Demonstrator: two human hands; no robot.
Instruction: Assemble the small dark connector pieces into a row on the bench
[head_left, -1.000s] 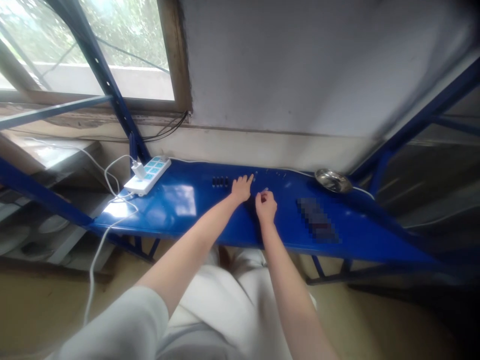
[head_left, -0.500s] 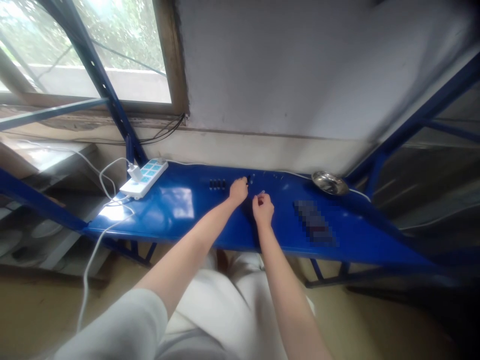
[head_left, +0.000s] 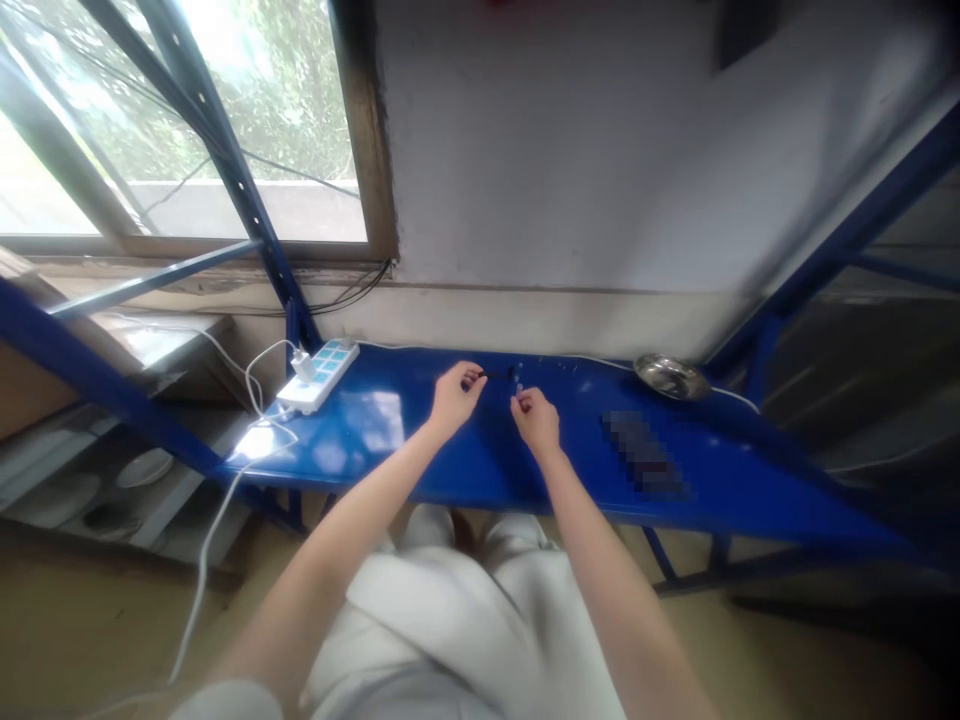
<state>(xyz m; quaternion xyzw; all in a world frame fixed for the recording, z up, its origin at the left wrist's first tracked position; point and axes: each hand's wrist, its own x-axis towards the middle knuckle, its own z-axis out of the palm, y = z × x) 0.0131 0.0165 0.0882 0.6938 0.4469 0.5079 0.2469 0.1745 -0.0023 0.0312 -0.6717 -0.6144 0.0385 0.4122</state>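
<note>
Above the blue table, my left hand pinches a thin dark object that points to the right. To its right, my right hand closes its fingertips on a small clear piece. The two hands are apart. Just beyond them on the table lie a small dark piece and tiny clear bits. The row of small black pieces left of my left hand is hidden now.
A white power strip with a plug and cable is at the back left. A shiny metal dish sits at the back right, and a blurred-out dark item lies in front of it. Blue frame posts flank the table.
My left hand has moved left, away from my right hand, and now shows a thin dark object. It covers the place of the black row. The view has shifted slightly.
</note>
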